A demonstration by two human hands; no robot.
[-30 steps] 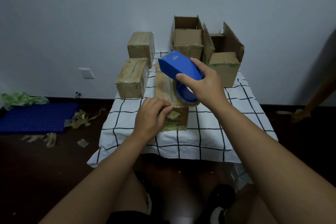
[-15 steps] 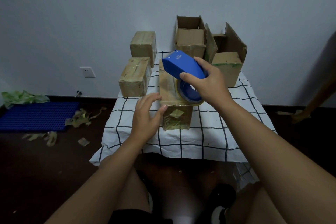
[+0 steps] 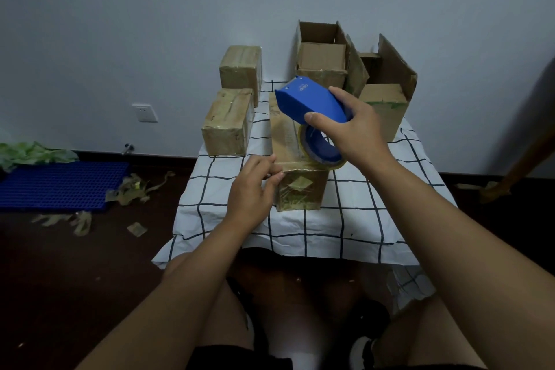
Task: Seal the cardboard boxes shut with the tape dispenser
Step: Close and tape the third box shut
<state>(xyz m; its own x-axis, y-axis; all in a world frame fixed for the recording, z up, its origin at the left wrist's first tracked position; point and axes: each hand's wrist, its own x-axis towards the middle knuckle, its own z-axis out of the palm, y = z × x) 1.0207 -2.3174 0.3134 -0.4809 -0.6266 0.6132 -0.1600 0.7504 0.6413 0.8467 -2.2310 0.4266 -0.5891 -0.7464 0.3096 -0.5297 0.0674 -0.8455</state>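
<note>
Left hand slid up, fingers now flat against near box corner, steadying; right hand clamped around blue tape dispenser above it.

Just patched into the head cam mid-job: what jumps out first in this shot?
The bright blue tape dispenser stands out, held in the right hand above the long cardboard box at the middle of the checked cloth. The left hand touches that box's near left corner. Behind on the right stand two open boxes with flaps up; two taped boxes sit on the left.
</note>
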